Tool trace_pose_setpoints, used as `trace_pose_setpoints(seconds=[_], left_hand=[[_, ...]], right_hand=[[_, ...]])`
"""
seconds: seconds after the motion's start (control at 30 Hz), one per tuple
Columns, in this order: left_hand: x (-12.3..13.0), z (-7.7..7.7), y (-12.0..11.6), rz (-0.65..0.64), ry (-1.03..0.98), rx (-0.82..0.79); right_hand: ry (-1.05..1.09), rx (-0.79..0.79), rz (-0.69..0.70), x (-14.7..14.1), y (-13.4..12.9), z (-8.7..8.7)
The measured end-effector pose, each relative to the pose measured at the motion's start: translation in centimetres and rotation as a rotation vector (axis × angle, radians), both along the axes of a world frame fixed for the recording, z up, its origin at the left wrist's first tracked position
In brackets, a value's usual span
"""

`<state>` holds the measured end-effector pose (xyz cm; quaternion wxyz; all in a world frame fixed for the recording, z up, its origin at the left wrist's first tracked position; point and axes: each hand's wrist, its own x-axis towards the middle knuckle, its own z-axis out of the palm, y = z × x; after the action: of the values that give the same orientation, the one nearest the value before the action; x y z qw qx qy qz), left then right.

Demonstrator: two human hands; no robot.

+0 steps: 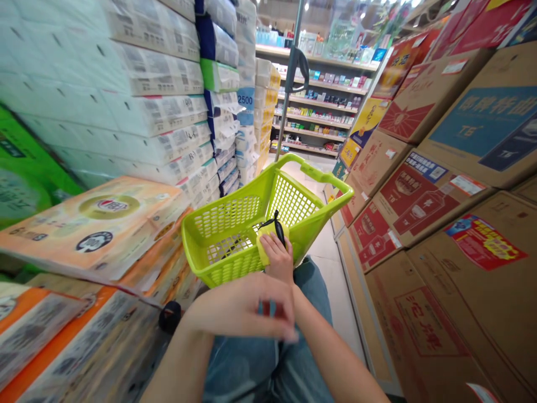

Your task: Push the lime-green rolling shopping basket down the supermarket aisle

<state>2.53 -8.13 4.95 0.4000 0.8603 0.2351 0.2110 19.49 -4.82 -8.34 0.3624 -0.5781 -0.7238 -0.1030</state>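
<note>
Right grip [277, 258] closes on a yellow item [267, 242] with a black strap at the near rim of a lime-green shopping basket [235, 268]; left grip [239, 308] hovers half-curled, holding nothing visible (wrapped tissue packs [146, 95] and cardboard cartons [423, 207] line the aisle).

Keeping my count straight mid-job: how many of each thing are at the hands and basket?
Hands, left and right: 2
Lime-green basket: 1
Yellow item: 1
Black strap-like piece: 1
Total: 5

L hand [239, 307] fingers blurred
</note>
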Motion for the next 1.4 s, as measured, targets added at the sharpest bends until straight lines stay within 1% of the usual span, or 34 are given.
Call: trace_pose_setpoints(seconds=[0.03, 0.07, 0.13, 0.17, 0.23, 0.27, 0.3, 0.37, 0.43, 0.47, 0.57, 0.6, 0.63, 0.67, 0.7, 0.77, 0.87, 0.93, 0.97, 1.0, 1.03, 1.1, 1.17, 1.23, 1.3, 1.33, 1.37, 1.4], left_hand=[[0.6, -0.7, 0.4, 0.106, 0.041, 0.089], [1.2, -1.7, 0.9, 0.254, 0.097, 0.208], [2.4, -4.7, 1.9, 0.593, 0.233, 0.469], [2.9, -6.4, 2.3, 0.665, 0.299, 0.546], [3.3, -9.4, 2.9, 0.688, 0.390, 0.639], [3.4, -10.7, 3.1, 0.691, 0.412, 0.667], [3.3, -11.6, 3.2, 0.689, 0.421, 0.688], [3.0, -12.6, 3.3, 0.687, 0.429, 0.710], [2.8, -12.8, 3.3, 0.688, 0.425, 0.723], [2.7, -12.8, 3.3, 0.691, 0.420, 0.728], [2.9, -12.6, 3.2, 0.700, 0.410, 0.728], [2.9, -12.6, 3.2, 0.701, 0.411, 0.726], [3.0, -12.6, 3.2, 0.701, 0.416, 0.724], [3.1, -12.6, 3.2, 0.700, 0.423, 0.724], [3.1, -12.6, 3.2, 0.697, 0.429, 0.726], [3.1, -12.6, 3.2, 0.685, 0.437, 0.734], [3.1, -12.8, 3.4, 0.679, 0.442, 0.750], [3.1, -12.9, 3.4, 0.697, 0.445, 0.761], [3.1, -13.0, 3.4, 0.709, 0.445, 0.764], [3.1, -13.0, 3.4, 0.716, 0.443, 0.766], [3.2, -13.1, 3.3, 0.719, 0.440, 0.765], [3.1, -13.0, 3.3, 0.714, 0.433, 0.759], [3.1, -13.0, 3.2, 0.704, 0.425, 0.754], [3.0, -12.9, 3.2, 0.693, 0.418, 0.747], [3.0, -12.9, 3.2, 0.688, 0.410, 0.740], [3.0, -12.9, 3.2, 0.687, 0.407, 0.736], [3.0, -12.9, 3.2, 0.687, 0.406, 0.734], [3.1, -12.8, 3.1, 0.691, 0.405, 0.731]], right_hand=[[-0.002, -0.004, 0.002, 0.0, 0.0, 0.0], [-0.002, -0.009, 0.006, 0.0, 0.0, 0.0], [0.000, -0.017, 0.005, -0.1, -0.1, 0.1], [-0.006, -0.018, 0.003, -0.2, -0.2, 0.1], [-0.051, -0.020, 0.004, -0.1, -0.3, 0.2], [-0.091, -0.021, 0.012, 0.2, -0.3, 0.3], [-0.146, -0.023, 0.034, 0.8, -0.4, 0.5], [-0.279, -0.024, 0.099, 2.9, -0.4, 1.2], [-0.386, -0.013, 0.125, 6.4, -0.3, 2.4], [-0.400, 0.005, 0.083, 8.5, -0.2, 3.1], [-0.336, 0.052, -0.167, 14.6, 0.5, 5.5], [-0.305, 0.056, -0.231, 15.9, 0.7, 6.2], [-0.264, 0.054, -0.286, 16.6, 0.9, 6.6], [-0.227, 0.049, -0.322, 16.6, 1.1, 6.8], [-0.197, 0.038, -0.339, 15.9, 1.2, 6.7], [-0.170, 0.017, -0.303, 12.6, 1.2, 5.8], [-0.207, -0.009, -0.144, 5.6, 0.6, 3.3], [-0.233, -0.015, -0.052, 1.9, 0.1, 2.0], [-0.243, -0.020, -0.010, 0.9, -0.1, 1.5], [-0.257, -0.025, 0.033, 0.6, -0.2, 1.3], [-0.277, -0.031, 0.072, 0.9, -0.3, 1.4], [-0.329, -0.038, 0.116, 3.5, -0.2, 2.1], [-0.377, -0.031, 0.080, 7.8, 0.1, 3.5], [-0.372, -0.019, -0.047, 12.4, 0.4, 5.2], [-0.326, -0.011, -0.168, 15.7, 0.7, 6.6], [-0.285, -0.007, -0.224, 16.6, 0.9, 7.0], [-0.238, -0.001, -0.274, 16.8, 1.0, 7.1], [-0.193, 0.006, -0.315, 16.3, 1.1, 7.0]])
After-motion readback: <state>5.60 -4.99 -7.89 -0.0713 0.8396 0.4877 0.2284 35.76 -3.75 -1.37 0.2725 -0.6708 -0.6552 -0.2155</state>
